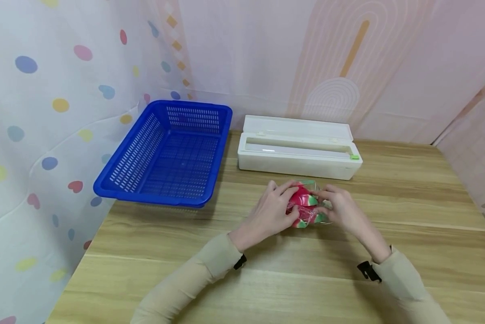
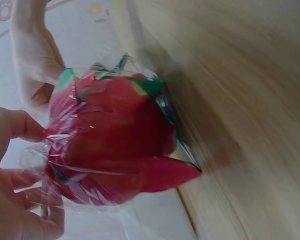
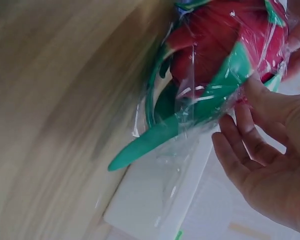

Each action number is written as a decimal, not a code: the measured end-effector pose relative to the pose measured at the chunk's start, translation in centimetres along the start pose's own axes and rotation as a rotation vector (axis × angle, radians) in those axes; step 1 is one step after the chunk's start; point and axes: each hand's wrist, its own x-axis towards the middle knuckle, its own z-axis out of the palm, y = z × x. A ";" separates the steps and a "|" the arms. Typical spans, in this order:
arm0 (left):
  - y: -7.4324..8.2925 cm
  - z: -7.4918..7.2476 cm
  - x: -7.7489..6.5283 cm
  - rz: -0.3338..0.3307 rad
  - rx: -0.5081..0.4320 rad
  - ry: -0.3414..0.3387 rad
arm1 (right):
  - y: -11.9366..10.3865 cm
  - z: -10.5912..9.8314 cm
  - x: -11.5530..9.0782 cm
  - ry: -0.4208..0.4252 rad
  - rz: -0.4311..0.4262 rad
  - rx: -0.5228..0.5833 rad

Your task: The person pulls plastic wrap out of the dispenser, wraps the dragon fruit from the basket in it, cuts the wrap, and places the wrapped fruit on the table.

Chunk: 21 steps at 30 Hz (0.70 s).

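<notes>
A red dragon fruit [image 1: 301, 198] with green-tipped scales sits on the wooden table, loosely covered in clear plastic wrap [image 2: 80, 187]. My left hand [image 1: 270, 210] holds it from the left, thumb and fingers bent around its top and side over the film. From the right, my right hand [image 1: 341, 208] pinches the wrap beside the green scales, its other fingers loosely bent in the right wrist view. Crinkled film bunches near the fingers at the fruit's upper side. One long green scale [image 3: 145, 147] sticks out toward the table.
Behind the fruit stands a white plastic wrap dispenser [image 1: 295, 162], its lid raised and a green slide cutter [image 1: 354, 157] at its right end. A blue slotted basket [image 1: 210, 180] is at the left. Patterned curtains hang along the table's back and sides.
</notes>
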 end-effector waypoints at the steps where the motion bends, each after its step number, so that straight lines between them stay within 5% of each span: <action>1: -0.1 0.1 0.0 0.009 0.009 0.004 | 0.0 0.0 -0.1 0.001 0.003 -0.007; 21: -0.1 0.0 -0.5 0.133 0.005 0.030 | 0.5 1.0 -0.3 0.178 -0.053 0.070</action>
